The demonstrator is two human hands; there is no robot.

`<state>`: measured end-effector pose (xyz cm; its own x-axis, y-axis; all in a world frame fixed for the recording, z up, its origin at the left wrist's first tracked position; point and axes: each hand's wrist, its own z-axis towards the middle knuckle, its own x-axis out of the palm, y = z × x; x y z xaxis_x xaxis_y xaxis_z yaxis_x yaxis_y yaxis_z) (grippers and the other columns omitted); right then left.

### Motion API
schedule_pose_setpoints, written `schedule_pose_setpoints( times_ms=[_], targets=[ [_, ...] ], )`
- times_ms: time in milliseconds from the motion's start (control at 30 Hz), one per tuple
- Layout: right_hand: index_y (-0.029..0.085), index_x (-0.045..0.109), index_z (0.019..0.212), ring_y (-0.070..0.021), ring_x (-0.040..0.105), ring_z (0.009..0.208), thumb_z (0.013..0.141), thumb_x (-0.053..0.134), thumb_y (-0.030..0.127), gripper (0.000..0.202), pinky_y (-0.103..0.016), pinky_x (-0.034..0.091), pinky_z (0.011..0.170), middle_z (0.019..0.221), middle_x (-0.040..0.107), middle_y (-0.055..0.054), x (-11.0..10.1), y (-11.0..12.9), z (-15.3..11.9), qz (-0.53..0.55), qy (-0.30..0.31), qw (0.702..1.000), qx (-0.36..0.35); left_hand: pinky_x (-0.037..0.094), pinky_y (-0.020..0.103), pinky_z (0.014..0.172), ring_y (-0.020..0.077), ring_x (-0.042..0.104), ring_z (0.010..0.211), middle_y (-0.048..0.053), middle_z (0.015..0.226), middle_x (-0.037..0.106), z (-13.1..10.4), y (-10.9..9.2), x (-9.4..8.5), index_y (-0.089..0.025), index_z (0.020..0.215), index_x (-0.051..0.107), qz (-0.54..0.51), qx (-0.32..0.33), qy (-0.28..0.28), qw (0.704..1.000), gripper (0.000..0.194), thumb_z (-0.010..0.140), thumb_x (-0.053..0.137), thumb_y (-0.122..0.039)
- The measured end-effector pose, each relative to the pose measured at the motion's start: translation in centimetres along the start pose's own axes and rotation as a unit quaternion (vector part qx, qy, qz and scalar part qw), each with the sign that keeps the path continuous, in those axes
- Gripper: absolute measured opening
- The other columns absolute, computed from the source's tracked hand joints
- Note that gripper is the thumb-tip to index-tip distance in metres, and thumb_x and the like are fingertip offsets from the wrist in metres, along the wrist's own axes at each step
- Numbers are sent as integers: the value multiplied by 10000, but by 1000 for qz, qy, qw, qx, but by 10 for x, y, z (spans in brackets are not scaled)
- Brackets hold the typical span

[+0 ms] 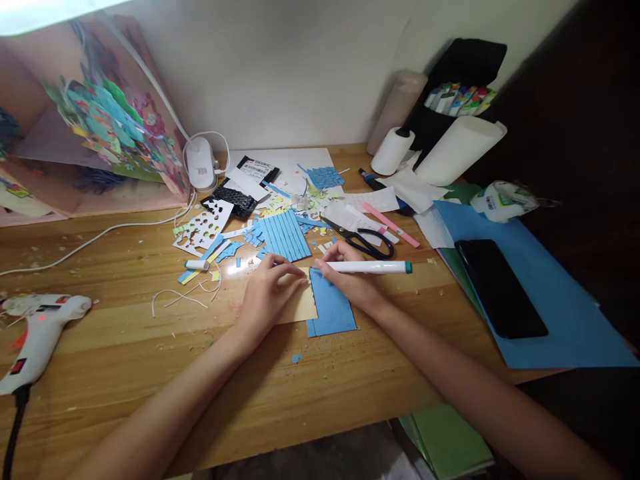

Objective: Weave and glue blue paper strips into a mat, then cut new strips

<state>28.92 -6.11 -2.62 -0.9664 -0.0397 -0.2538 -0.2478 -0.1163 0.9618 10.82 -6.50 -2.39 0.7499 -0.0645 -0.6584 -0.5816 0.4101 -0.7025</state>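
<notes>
My right hand is closed round a white marker with a green end, its tip pointing left at the top of a blue paper piece. A cream paper piece overlaps the blue one's left side. Bent over the cream piece, my left hand has thumb and fingers pinched together at its edge. A dark line runs along the blue piece's left side. Just beyond my hands lies a blue sheet with dark parallel lines. To the left rests a white marker cap.
Black scissors, a pink strip and paper scraps spread behind my hands. A glue gun lies at left. At right, a black phone rests on blue sheets. Paper rolls stand at the back.
</notes>
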Motion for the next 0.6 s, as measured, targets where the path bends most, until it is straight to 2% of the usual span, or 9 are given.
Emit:
schedule_pose_setpoints(
  times_ms=[233, 600],
  targets=[
    [208, 433, 677, -102, 459, 533, 801, 589, 368, 255, -251, 357, 538, 576, 489, 56, 3, -3, 6, -33, 0, 999, -8, 479, 338, 745, 162, 554, 821, 29, 875, 548, 0, 0, 1, -238, 842, 672, -17, 1, 4, 1000, 64, 804, 622, -235],
    [211, 413, 671, -97, 457, 526, 816, 578, 334, 251, -249, 345, 515, 575, 452, 64, 2, -3, 6, -31, 8, 999, -9, 465, 335, 763, 158, 548, 840, 31, 894, 549, 0, 0, 1, -230, 853, 671, -32, -18, 12, 999, 68, 807, 620, -235]
  ],
)
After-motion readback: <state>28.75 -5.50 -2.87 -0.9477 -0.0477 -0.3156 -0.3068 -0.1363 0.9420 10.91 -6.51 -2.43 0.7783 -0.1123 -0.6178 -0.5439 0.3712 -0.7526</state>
